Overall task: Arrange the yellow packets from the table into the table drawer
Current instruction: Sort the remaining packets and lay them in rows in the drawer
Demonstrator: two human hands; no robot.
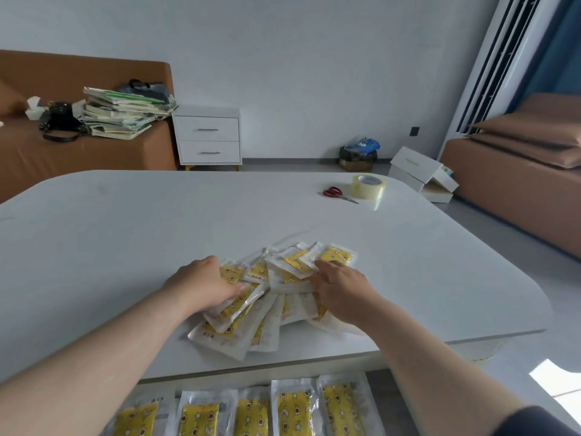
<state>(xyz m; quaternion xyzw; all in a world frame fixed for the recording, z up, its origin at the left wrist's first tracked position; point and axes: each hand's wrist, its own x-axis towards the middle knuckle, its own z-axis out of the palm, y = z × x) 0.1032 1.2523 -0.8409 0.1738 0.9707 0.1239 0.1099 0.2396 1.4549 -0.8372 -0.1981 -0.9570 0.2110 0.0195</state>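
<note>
Your left hand (204, 284) and right hand (342, 291) flank the yellow packets (251, 325) on the bench (125, 240), fingers curled gripping them.

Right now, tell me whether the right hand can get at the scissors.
Probably yes, with a stretch. Only bare table lies between the right hand and the scissors; the tape roll stands beside them, not in the way. That hand grips packets now.

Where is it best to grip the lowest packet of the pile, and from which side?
Pinch the lowest packet at its left corner, coming from the near edge of the table: it lies flat, that end sticking out beneath the pile.
</note>
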